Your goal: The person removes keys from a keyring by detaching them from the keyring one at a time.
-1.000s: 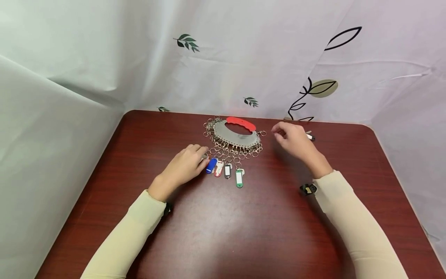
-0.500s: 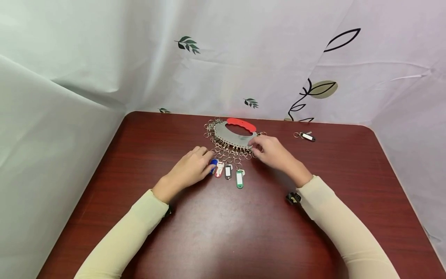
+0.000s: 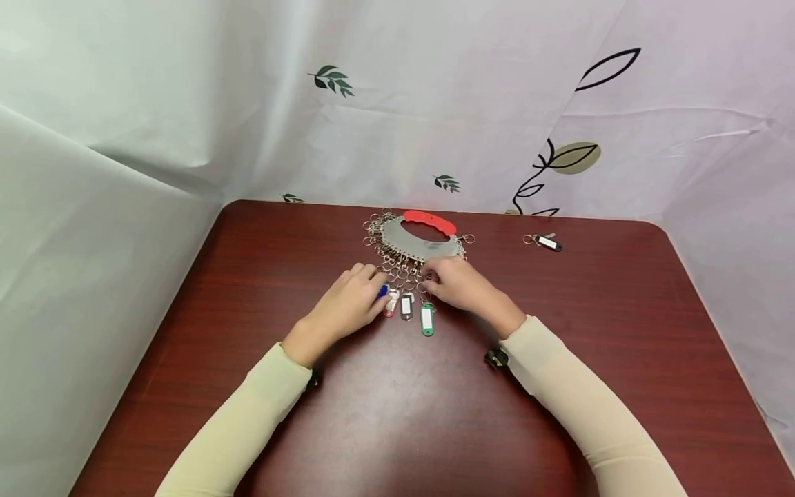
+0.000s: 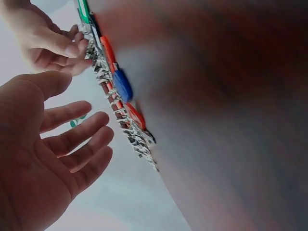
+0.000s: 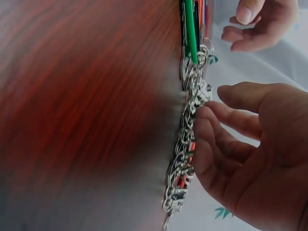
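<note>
A curved metal key holder with a red handle lies on the table, its lower edge lined with snap hooks and rings. A green key tag, a black key tag, a red key tag and a blue key tag hang toward the front. My left hand hovers by the blue tag and partly hides it; its fingers are loosely bent, holding nothing. At the holder's lower right, my right hand has its fingers at the rings, thumb apart from them. Whether they touch is unclear.
A separate key with a black tag and ring lies at the table's back right. White patterned cloth stands behind the dark wooden table and at its sides.
My right hand has come left and forward from beside the loose key to the holder's lower rings. My left hand has shifted slightly right, covering more of the blue tag.
</note>
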`<act>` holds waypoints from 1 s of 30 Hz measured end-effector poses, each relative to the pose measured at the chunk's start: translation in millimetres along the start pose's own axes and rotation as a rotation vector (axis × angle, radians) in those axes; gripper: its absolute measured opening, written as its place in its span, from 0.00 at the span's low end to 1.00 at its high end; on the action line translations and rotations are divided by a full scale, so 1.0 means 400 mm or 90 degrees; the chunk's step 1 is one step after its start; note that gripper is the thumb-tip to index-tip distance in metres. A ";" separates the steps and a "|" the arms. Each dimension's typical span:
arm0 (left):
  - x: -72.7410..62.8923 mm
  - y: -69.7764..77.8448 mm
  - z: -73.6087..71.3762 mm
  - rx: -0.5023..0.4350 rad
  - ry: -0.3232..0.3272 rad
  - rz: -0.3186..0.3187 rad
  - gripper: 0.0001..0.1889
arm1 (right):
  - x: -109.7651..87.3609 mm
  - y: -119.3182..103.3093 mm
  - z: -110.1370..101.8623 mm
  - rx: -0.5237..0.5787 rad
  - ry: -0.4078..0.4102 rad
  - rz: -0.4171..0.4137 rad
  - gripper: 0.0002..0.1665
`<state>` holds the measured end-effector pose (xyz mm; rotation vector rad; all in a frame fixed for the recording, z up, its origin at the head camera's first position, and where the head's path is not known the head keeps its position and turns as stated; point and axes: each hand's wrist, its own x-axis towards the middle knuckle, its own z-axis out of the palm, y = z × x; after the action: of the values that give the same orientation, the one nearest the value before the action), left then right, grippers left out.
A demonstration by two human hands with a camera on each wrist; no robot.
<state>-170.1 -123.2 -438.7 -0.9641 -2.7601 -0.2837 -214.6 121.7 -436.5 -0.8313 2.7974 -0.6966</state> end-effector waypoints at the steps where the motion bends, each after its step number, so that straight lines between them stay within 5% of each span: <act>1: 0.002 0.002 0.000 -0.001 -0.001 -0.003 0.15 | 0.002 -0.003 0.003 -0.009 -0.003 0.008 0.10; 10: 0.024 0.028 -0.006 -0.030 -0.012 -0.024 0.13 | 0.019 -0.022 0.022 -0.046 -0.022 0.063 0.09; 20: 0.045 0.047 -0.010 -0.045 -0.070 -0.053 0.15 | 0.032 -0.038 0.034 -0.088 -0.011 0.052 0.05; 30: 0.071 0.056 0.005 -0.110 -0.073 -0.084 0.11 | 0.036 -0.039 0.034 -0.122 -0.019 0.069 0.09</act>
<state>-178.0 -88.6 -430.7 -0.8618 -2.9505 -0.5115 -215.5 97.0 -441.1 -0.7070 2.8888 -0.4003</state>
